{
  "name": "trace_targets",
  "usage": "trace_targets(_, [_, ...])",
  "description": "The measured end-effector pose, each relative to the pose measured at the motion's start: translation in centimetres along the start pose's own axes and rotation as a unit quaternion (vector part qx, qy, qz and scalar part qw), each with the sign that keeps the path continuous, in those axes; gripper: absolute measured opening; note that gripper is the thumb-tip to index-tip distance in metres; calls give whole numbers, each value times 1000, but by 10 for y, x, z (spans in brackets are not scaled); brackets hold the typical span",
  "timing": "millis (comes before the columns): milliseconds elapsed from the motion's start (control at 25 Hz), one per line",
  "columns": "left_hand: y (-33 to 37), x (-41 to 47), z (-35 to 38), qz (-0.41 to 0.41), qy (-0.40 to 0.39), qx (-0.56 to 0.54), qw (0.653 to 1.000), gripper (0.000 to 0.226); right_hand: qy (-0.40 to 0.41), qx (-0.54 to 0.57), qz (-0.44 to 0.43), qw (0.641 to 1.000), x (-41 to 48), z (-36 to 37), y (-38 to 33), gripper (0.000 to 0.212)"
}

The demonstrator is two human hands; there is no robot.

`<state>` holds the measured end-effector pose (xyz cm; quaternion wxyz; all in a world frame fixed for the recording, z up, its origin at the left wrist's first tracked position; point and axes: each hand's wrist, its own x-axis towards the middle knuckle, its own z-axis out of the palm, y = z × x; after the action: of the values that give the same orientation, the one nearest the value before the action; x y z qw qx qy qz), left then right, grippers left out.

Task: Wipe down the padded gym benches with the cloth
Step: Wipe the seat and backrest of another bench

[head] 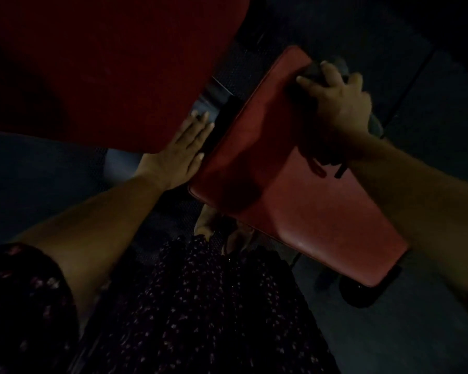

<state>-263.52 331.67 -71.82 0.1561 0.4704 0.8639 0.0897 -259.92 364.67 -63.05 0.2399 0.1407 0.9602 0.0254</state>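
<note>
The grey cloth (pixel 337 63) sits right at the far end of the red bench (pixel 295 206), upper right of the frame, so we think it could slip off. Our right hand (pixel 338 103) curls round it and presses down. Our left hand (pixel 181 149) lies flat, fingers straight, against the bench's side.

Grey cloth (pixel 339 64) on red bench (pixel 295 201)
</note>
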Motion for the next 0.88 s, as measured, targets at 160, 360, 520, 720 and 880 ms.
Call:
trace_targets(160, [-6, 41, 2, -81, 22, -143, 986, 71, -15, -11, 25, 1000, -21, 6, -37, 61])
trace_targets(360, [-13, 35, 9, -90, 22, -108, 990, 66, -11, -65, -192, 979, -113, 50, -92, 66])
trace_targets(520, [-18, 39, 12, -39, 79, -122, 989, 60, -37, -102, -312, 944, -154, 76, -129, 60])
trace_targets(720, [0, -3, 9, -76, -2, -73, 994, 62, -26, -71, -290, 954, -67, 28, -93, 69])
trace_targets(880, [49, -48, 10, -53, -20, -82, 995, 75, 18, -53, -100, 993, 11, -7, -32, 54])
